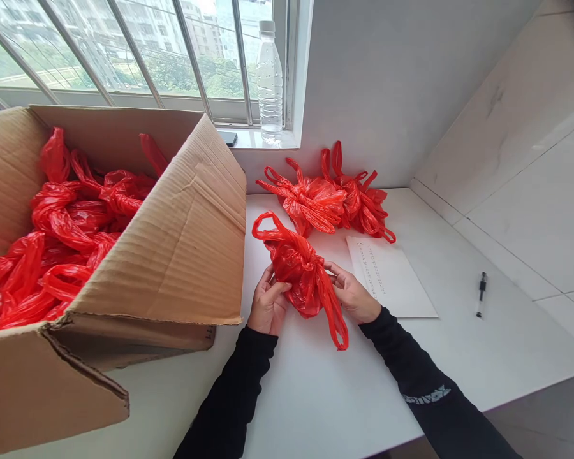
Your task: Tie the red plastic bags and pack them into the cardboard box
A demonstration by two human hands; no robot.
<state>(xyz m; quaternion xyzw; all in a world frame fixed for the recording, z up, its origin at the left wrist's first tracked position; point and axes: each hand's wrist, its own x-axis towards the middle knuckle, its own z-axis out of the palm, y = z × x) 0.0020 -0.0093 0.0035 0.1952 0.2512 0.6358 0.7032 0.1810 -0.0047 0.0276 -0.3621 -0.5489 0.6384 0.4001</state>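
Observation:
A knotted red plastic bag (303,277) is held between my two hands over the white table. My left hand (269,299) grips its left side, thumb in front and fingers partly hidden behind. On the other side, my right hand (354,294) has its fingers closed on the bag's right edge. The bag's loop handles stick out at the upper left and lower right; its contents cannot be seen. Just beyond, more tied red plastic bags (310,197) lie in a cluster against the wall. A sheet of paper (392,277) with handwritten marks rests right of my right hand.
An open cardboard box (186,242) at the left holds several tied red bags (76,217), its flaps spread outward. A black-capped pen (481,294) lies on the table (459,357) at the right. On the windowsill stand a clear bottle (270,86) and a dark phone-like object (228,138).

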